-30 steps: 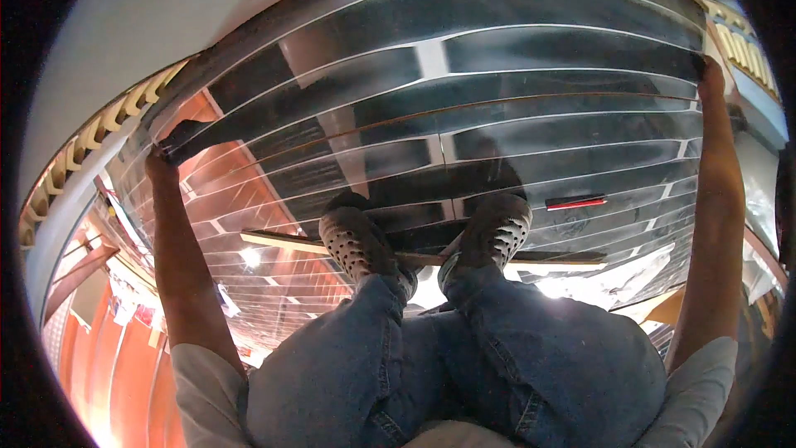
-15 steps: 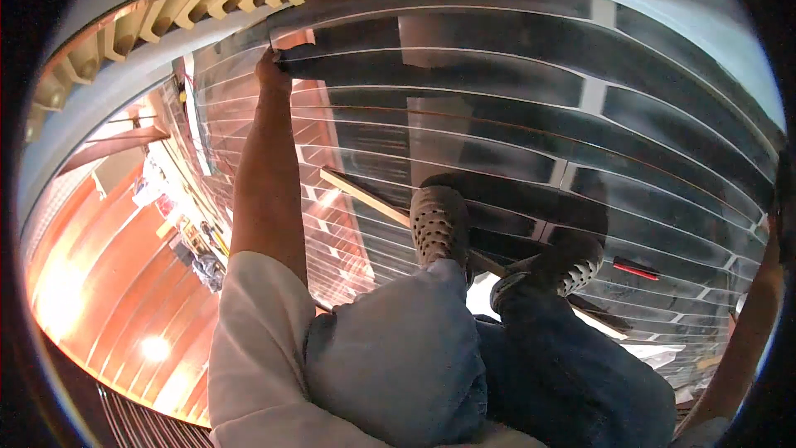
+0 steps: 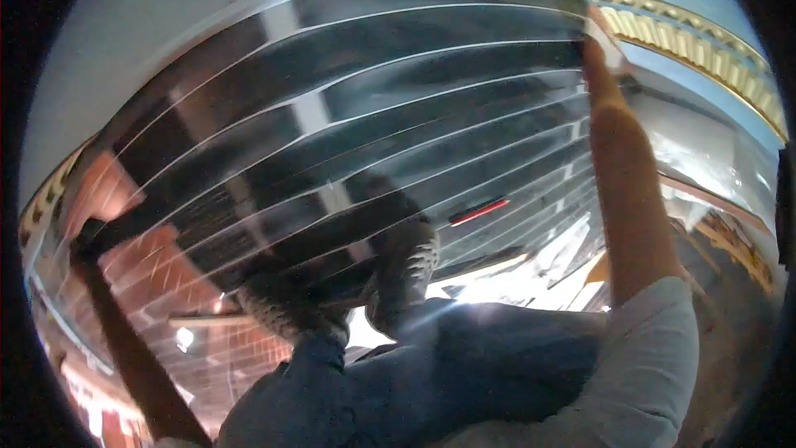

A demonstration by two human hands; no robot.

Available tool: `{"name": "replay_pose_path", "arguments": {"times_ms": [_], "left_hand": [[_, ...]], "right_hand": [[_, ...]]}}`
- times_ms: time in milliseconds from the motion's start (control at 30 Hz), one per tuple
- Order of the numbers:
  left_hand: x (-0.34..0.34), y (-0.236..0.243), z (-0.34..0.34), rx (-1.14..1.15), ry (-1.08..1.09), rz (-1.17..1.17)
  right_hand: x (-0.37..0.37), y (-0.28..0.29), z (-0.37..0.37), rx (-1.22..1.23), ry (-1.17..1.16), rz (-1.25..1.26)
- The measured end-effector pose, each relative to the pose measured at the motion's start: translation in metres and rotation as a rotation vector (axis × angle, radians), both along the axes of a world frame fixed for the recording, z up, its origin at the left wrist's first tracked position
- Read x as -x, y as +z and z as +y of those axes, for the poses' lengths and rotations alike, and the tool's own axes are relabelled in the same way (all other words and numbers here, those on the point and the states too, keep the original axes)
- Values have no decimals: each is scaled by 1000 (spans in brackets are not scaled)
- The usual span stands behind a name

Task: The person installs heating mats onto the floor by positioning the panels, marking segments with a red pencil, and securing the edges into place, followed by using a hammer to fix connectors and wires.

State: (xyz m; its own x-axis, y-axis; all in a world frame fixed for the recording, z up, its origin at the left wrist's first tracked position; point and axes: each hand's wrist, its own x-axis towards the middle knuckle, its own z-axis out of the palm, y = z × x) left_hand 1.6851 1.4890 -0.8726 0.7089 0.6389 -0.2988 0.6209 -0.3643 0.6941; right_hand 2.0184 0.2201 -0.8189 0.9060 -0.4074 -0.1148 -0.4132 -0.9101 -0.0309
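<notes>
A glossy dark sheet (image 3: 464, 58) crossed by pale lines, with paler blocks between its bands, spreads before me. My left hand (image 3: 87, 242) is at its left side, dark and blurred, fingers not distinct. Toward the far right, my right hand (image 3: 594, 40) reaches along an outstretched arm to the sheet's right edge. Its fingers are smeared, so their grip does not show. Both feet, in grey perforated shoes (image 3: 421, 250), are on the sheet near my bent knees. A slim red-and-black tool (image 3: 479, 212) lies on the sheet between my right arm and the shoes.
Yellowish ridged trim (image 3: 663, 43) runs along the far right, beside a pale wall (image 3: 182, 25). Shiny clear plastic (image 3: 705, 141) lies right of my right arm. Crumpled bright white material (image 3: 531, 270) is beyond my knees. A wooden strip (image 3: 203, 321) lies by the left shoe.
My view has swung to the right, so my left hand now appears at the far left. My right hand, out of view before, now shows at the sheet's right edge.
</notes>
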Motion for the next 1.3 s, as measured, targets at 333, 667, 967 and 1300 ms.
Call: {"name": "replay_pose_path", "arguments": {"times_ms": [333,667,967,1300], "left_hand": [[-23,-20,-1,-5,-51,21],[-20,2,-1,-109,-134,56],[-25,14,-5,-217,-201,68],[-43,19,-38,-424,-359,67]], "right_hand": [[21,41,75,-596,-493,-483],[21,25,78,-832,-814,-608],[37,13,65,-572,-370,-483],[30,10,91,28,-311,-369]]}}
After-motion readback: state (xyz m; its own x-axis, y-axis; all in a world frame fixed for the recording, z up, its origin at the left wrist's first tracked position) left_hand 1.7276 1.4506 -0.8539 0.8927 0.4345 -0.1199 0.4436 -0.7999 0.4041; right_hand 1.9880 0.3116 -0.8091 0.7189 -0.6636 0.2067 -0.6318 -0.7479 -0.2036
